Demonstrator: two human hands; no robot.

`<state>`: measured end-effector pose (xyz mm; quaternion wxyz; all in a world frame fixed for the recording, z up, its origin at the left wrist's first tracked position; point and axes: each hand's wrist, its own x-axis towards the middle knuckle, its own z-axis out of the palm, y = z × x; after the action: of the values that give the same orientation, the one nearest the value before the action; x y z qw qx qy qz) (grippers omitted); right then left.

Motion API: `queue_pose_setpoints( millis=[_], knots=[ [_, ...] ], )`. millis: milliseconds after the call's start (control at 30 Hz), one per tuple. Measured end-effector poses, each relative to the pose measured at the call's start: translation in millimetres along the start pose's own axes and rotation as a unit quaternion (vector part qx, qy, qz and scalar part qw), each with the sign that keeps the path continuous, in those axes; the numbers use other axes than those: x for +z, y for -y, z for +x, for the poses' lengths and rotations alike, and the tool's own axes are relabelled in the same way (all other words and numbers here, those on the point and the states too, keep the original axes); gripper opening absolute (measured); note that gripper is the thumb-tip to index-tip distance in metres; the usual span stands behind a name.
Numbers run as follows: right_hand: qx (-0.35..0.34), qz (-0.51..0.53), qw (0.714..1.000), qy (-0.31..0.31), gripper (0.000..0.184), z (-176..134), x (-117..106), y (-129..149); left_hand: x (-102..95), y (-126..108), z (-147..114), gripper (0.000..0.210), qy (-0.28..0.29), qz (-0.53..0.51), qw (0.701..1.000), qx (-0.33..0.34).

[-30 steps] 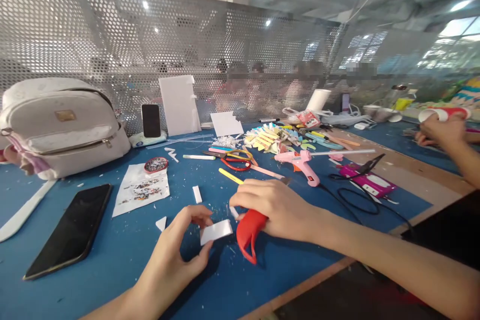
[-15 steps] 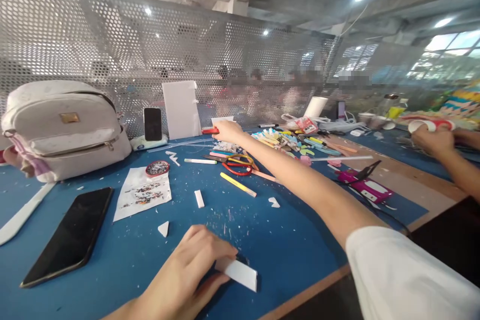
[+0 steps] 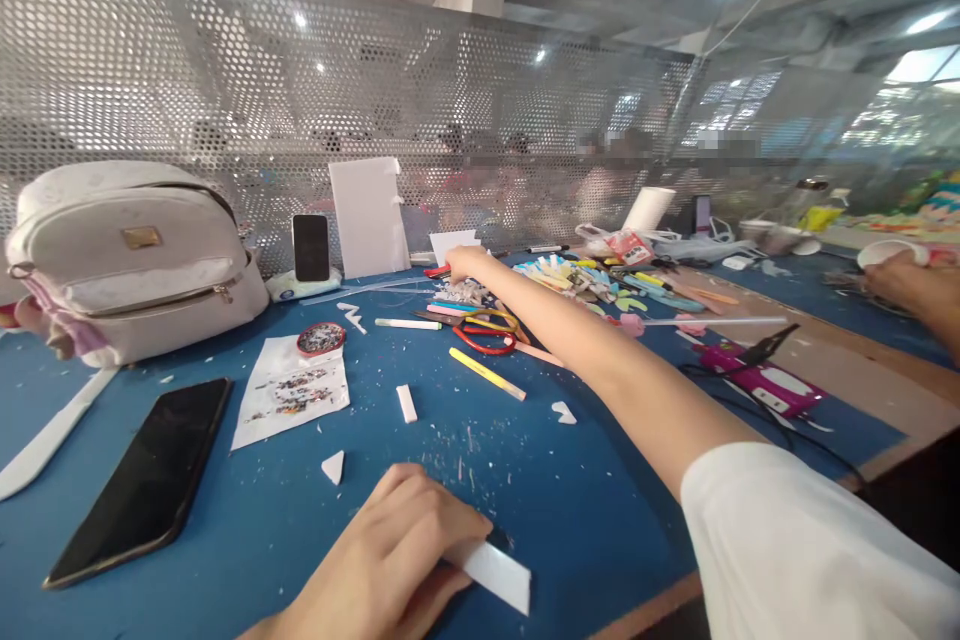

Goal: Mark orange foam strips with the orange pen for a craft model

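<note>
My left hand is closed on a flat white strip low over the blue tabletop, with the strip's end sticking out to the right. Far across the table, my right hand has its fingers closed around a small red object, mostly covered by the hand. A leaning white card stands just behind it. Below that forearm lie red-and-yellow-handled scissors and a yellow marker. A small white block and a white triangle rest nearer the left hand.
A white backpack and a large black phone occupy the left. Bead-like bits lie on a white sheet. To the right are a pile of foam scraps, a purple device and another person's hand.
My right hand has come slightly lower and to the right, with the red object still at its fingers. The left hand keeps the white strip. The view has shifted a little.
</note>
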<state>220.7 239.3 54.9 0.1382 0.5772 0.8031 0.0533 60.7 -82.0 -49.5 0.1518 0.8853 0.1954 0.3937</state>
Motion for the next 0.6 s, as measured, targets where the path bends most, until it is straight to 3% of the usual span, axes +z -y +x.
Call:
queue_pose_setpoints(
  millis=[133, 267, 433, 600],
  knots=[
    [-0.017, 0.009, 1.0, 0.002, 0.034, -13, -8, -4, -4.0, -4, 1, 0.022, 0.016, 0.007, 0.999, -0.028],
    [-0.068, 0.03, 0.997, 0.006, 0.034, -29, -9, 1, -8.2, -9, 4, 0.026, 0.046, 0.015, 0.999, -0.009],
    [-0.137, 0.047, 0.989, 0.028, 0.034, -45, 5, 18, -10.8, -14, 8, 0.025, 0.082, 0.02, 0.996, 0.013],
    [-0.147, 0.053, 0.987, 0.029, 0.033, -52, 20, 27, -0.6, -6, 1, 0.024, 0.075, 0.007, 0.997, 0.015]
  ],
)
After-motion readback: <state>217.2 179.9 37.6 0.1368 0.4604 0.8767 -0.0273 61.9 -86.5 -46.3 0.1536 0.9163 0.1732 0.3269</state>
